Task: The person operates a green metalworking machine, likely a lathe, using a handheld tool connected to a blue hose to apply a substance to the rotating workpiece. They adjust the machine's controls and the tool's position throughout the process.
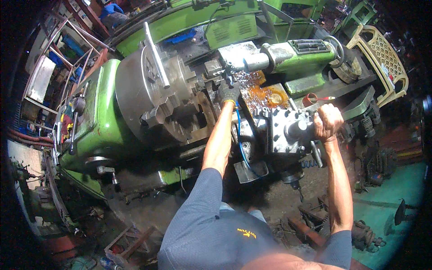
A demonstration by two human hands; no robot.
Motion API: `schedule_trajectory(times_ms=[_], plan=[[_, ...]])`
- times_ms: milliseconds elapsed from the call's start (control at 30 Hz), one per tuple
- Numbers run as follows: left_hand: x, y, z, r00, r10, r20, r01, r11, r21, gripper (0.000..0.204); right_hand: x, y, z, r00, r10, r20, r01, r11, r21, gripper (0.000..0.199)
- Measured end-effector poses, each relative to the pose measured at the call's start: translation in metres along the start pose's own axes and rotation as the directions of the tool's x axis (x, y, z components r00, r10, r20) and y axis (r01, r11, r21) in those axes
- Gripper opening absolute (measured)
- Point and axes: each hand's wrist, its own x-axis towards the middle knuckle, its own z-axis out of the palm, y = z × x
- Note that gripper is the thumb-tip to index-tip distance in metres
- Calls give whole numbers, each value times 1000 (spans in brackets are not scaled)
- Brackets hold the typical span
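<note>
My left hand [228, 93], in a dark work glove with a yellow cuff, reaches in beside the jaws of the big lathe chuck [135, 92]. Its fingers blend into the dark metal, so their shape and anything in them are hard to make out. Bare, my right hand [328, 122] is closed in a fist round a handle at the right side of the square tool post [288, 130]; the hand covers most of that handle. A blue air hose [243, 150] runs down past my left wrist.
The green tailstock [299, 56] with its handwheel [335, 49] stands behind the tool post. Brown oily fluid [261, 90] wets the carriage. A small pot [309, 100] holds a red-handled brush [325, 98]. A beige plastic chair [382, 63] is at the far right; the green headstock [96, 121] is left.
</note>
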Motion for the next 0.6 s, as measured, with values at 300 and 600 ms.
schedule_trajectory(times_ms=[300,600], plan=[[17,-23,31,980,-56,192,53,998,20,36,0,0,1,1000,15,1,-15,1000,8,17],[59,-79,24,971,38,235,-49,998,39,23,2,-3,0,1000,23,20,-23,1000,8,17]])
